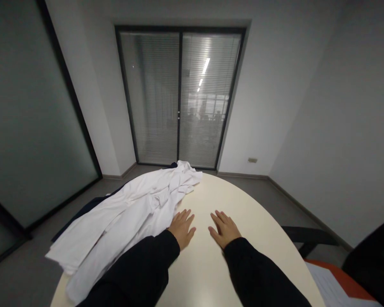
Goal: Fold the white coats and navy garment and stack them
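Note:
My left hand (181, 229) lies palm down on the pale round table (243, 226), fingers spread, right beside the edge of a heap of white clothing (137, 209). My right hand (224, 229) also rests flat on the table, a short way to the right, with its fingers apart. Neither hand holds anything. The white garments lie crumpled and overlapping along the table's left side and hang past its edge. Dark navy cloth (91, 209) shows from under them; how many pieces are in the heap, I cannot tell.
A black chair (379, 256) stands at the right, with papers (331, 286) and an orange-red item (348, 279) near it. Behind the table are glazed panels with blinds (156, 102). A frosted glass partition (35, 119) is on the left.

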{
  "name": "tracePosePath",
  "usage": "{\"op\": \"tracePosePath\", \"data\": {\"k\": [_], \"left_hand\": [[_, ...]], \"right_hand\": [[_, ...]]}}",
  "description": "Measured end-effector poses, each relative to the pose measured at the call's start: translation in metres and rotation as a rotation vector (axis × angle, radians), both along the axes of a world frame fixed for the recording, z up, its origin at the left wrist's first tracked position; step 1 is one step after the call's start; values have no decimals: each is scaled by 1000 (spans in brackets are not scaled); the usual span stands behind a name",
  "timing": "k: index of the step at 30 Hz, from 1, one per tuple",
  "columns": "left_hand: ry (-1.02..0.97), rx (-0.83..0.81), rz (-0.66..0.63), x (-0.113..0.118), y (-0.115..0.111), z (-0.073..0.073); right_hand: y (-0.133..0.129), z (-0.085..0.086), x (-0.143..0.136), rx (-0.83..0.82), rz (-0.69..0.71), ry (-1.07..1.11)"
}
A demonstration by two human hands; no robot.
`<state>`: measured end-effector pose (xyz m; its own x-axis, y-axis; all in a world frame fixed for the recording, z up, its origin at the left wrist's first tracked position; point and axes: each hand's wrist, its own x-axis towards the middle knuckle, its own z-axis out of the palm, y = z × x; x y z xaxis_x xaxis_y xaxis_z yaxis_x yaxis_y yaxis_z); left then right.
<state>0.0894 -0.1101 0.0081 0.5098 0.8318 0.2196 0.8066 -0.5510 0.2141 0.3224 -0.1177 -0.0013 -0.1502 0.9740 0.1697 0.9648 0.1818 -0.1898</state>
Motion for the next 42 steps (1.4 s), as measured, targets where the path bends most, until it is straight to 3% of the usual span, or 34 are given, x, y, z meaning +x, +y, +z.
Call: {"op": "tracePosePath", "data": {"k": [29,31,34,38,42], "left_hand": [[-35,-4,-7,1,-4,2],[-65,49,-19,1,-7,10],[-150,191,21,2,-11,33],[-150,337,260,-7,-12,64],[-42,302,456,-26,-2,70]], "right_hand": [[1,-6,3,3,10,16],[2,-7,3,8,8,6],[3,-9,4,17,11,12],[4,-12,4,9,14,21],[3,-10,4,10,15,24]]}}
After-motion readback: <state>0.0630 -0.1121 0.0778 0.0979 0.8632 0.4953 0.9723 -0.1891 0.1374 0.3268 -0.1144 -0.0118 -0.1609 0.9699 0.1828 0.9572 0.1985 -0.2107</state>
